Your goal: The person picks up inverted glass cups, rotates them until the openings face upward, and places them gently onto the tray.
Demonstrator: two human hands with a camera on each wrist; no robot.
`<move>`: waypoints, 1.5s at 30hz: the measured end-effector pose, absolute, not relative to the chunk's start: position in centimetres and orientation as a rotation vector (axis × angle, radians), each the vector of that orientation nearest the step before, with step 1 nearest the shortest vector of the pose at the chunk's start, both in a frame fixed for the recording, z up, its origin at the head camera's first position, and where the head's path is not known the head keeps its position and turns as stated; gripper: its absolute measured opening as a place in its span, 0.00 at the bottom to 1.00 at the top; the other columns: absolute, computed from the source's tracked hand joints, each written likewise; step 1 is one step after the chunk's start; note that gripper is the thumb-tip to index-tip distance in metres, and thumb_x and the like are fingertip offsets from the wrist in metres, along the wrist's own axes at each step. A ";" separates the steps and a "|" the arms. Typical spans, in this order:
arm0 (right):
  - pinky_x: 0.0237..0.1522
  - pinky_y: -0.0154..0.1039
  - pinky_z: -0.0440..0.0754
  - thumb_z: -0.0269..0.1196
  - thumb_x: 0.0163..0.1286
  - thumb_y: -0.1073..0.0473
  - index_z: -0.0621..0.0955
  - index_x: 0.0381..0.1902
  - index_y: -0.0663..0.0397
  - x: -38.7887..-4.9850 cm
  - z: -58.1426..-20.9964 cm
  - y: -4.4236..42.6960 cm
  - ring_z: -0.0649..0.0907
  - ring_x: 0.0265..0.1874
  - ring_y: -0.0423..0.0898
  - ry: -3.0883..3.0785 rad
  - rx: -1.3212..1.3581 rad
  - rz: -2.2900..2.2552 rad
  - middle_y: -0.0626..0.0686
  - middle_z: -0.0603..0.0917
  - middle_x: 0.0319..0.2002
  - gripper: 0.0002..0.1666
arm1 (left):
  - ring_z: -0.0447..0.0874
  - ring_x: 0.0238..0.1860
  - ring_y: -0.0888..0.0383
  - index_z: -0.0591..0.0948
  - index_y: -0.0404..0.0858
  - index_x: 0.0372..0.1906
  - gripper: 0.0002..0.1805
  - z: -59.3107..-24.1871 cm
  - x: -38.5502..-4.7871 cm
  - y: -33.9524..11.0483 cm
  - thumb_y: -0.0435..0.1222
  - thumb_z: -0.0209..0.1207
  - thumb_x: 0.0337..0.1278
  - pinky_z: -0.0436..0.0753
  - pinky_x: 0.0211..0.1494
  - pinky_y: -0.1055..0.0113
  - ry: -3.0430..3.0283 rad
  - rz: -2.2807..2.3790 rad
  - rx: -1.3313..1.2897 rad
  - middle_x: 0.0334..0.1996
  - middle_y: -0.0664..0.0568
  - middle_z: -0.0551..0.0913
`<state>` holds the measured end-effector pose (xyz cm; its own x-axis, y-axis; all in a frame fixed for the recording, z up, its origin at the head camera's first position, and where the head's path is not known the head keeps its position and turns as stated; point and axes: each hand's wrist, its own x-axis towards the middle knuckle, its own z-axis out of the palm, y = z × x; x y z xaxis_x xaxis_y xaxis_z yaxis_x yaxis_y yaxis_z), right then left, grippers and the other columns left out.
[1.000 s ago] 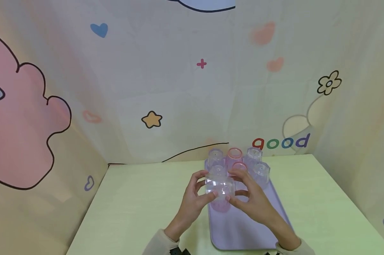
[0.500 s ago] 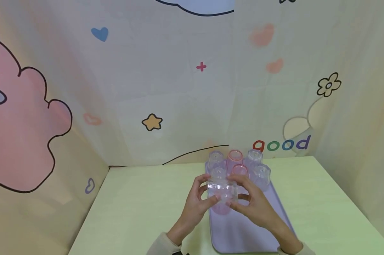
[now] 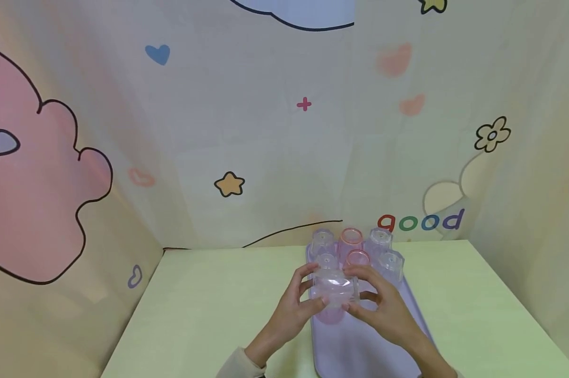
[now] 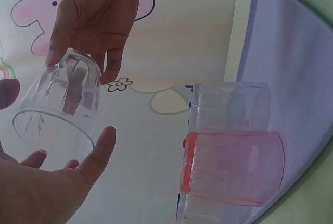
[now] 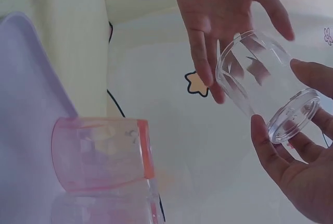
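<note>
A clear plastic cup [image 3: 336,290] lies on its side in the air above the tray, held between both hands. My left hand [image 3: 291,307] grips its rim end with thumb and fingers; in the left wrist view the cup's open mouth faces that hand. My right hand [image 3: 383,310] holds the base end, its thumb and fingers around the thick bottom [image 5: 294,117] in the right wrist view. Below and partly behind the held cup, a pink cup [image 3: 330,315] stands on the lilac tray [image 3: 355,346].
Several upside-down cups stand at the tray's far end, among them a pink cup [image 3: 351,239], a clear cup [image 3: 380,239] and another clear cup [image 3: 391,262]. The pale green table [image 3: 209,310] extends on both sides. A patterned curtain [image 3: 265,131] hangs behind.
Both hands have shifted slightly right with the cup, and its reflections have changed. The head view has tilted up a little. The cups on the tray have not moved.
</note>
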<state>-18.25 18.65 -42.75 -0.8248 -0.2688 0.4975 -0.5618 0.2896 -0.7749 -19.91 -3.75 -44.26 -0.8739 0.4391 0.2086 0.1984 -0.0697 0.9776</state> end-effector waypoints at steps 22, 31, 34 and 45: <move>0.44 0.25 0.81 0.73 0.58 0.61 0.76 0.62 0.47 -17.8 -42.2 24.2 0.73 0.53 0.26 -2.431 0.491 1.218 0.42 0.77 0.57 0.33 | 0.73 0.65 0.45 0.65 0.44 0.69 0.31 -47.7 -21.2 -5.9 0.39 0.60 0.61 0.83 0.55 0.55 2.584 1.764 0.491 0.68 0.48 0.69; 0.38 0.27 0.82 0.73 0.58 0.60 0.76 0.61 0.46 -17.9 -41.9 25.6 0.71 0.50 0.22 -2.468 0.456 1.124 0.50 0.77 0.58 0.32 | 0.77 0.61 0.44 0.67 0.40 0.67 0.33 -49.9 -21.5 -5.7 0.36 0.62 0.55 0.79 0.58 0.46 2.687 1.626 0.501 0.65 0.44 0.71; 0.37 0.28 0.82 0.73 0.58 0.59 0.76 0.61 0.45 -17.8 -42.0 26.0 0.71 0.50 0.21 -2.478 0.455 1.098 0.52 0.77 0.59 0.32 | 0.78 0.60 0.43 0.67 0.39 0.67 0.33 -50.3 -21.5 -5.5 0.35 0.62 0.54 0.79 0.59 0.45 2.693 1.607 0.498 0.64 0.42 0.72; 0.36 0.29 0.81 0.73 0.58 0.55 0.77 0.60 0.47 -17.8 -42.6 27.3 0.65 0.50 0.18 -2.567 0.320 1.008 0.55 0.78 0.59 0.32 | 0.80 0.55 0.44 0.70 0.36 0.65 0.35 -52.5 -21.7 -4.6 0.30 0.63 0.46 0.83 0.53 0.54 2.721 1.477 0.491 0.57 0.40 0.75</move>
<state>-17.78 27.26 -42.56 -0.9082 -0.0764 0.4115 -0.3359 0.7195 -0.6078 -21.66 -4.62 -52.45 -0.9508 0.2753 0.1419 0.2689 0.5066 0.8192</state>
